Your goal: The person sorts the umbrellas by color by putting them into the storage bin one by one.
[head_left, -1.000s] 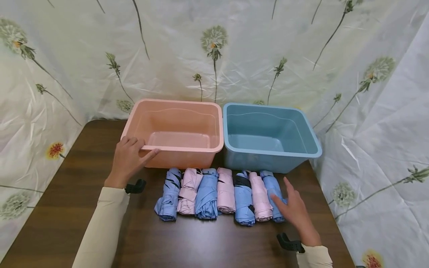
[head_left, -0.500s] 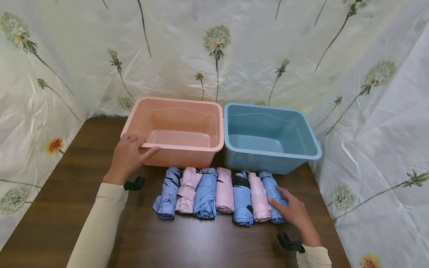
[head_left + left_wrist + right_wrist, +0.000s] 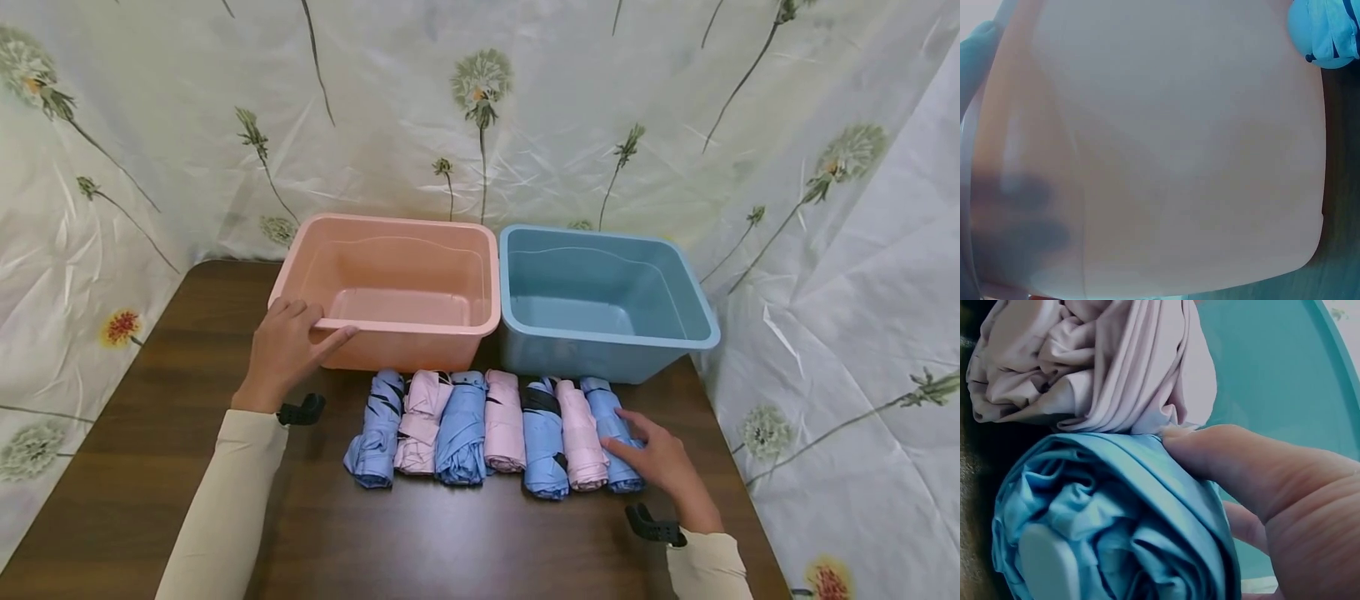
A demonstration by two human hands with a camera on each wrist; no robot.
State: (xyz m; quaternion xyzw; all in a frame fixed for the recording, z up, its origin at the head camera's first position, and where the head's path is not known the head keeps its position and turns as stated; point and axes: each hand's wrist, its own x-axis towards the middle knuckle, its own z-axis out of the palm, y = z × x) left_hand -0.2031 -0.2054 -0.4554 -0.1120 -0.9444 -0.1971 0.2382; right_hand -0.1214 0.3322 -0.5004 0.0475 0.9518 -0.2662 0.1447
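In the head view my left hand [image 3: 283, 348] grips the front left corner of the pink tub [image 3: 405, 327], thumb outside the rim; in the left wrist view, dark finger shapes show through the tub wall [image 3: 1197, 150]. My right hand [image 3: 663, 462] is at the rightmost blue rolled umbrella [image 3: 611, 421]. In the right wrist view its thumb touches the top of that blue roll [image 3: 1116, 506], beside the neighbouring pink roll [image 3: 1129, 362], and other fingers show partly behind the blue roll. Several blue and pink rolls lie side by side in a row.
A blue tub [image 3: 607, 339] stands right of the pink one, behind the row. Both tubs look empty inside. The brown table [image 3: 450, 550] is bordered by a flowered sheet [image 3: 540, 108] behind and at both sides.
My right hand has come in onto the rightmost blue roll, its thumb and fingers closer around it. My left hand stays on the pink tub's rim.
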